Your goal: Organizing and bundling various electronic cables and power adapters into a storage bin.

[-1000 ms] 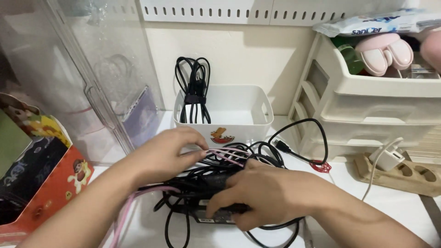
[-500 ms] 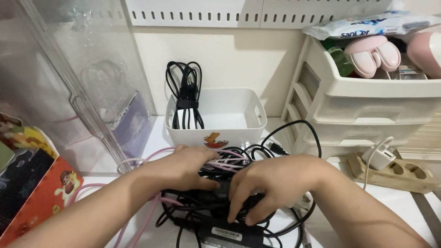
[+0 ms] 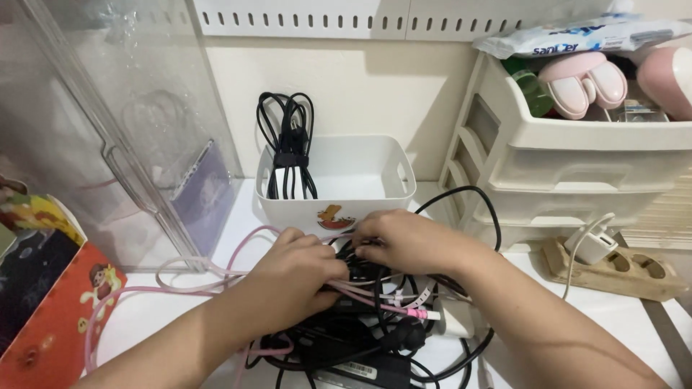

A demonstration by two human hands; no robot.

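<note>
A tangle of black cables [image 3: 375,328] and a pink cable [image 3: 216,268] lies on the white desk [image 3: 620,324] in front of a white bin [image 3: 360,198]. My left hand [image 3: 299,268] grips the cables at the heap's top left. Touching it, my right hand [image 3: 400,241] pinches black cable near the bin's front. A black power adapter [image 3: 364,371] lies at the heap's near edge. A white plug [image 3: 450,317] sits on the right of the heap. A tied bundle of black cable [image 3: 290,148] stands upright in the bin.
A clear plastic organiser [image 3: 122,137] stands at the left, a colourful cardboard box [image 3: 43,288] nearer me. A cream drawer unit [image 3: 577,158] holding small items rises at the right. A wooden power strip [image 3: 627,270] with a white charger [image 3: 592,246] lies beside it.
Both hands have moved from the heap's middle up toward the bin. More of the pink cable is pulled out to the left, and the white plug is uncovered.
</note>
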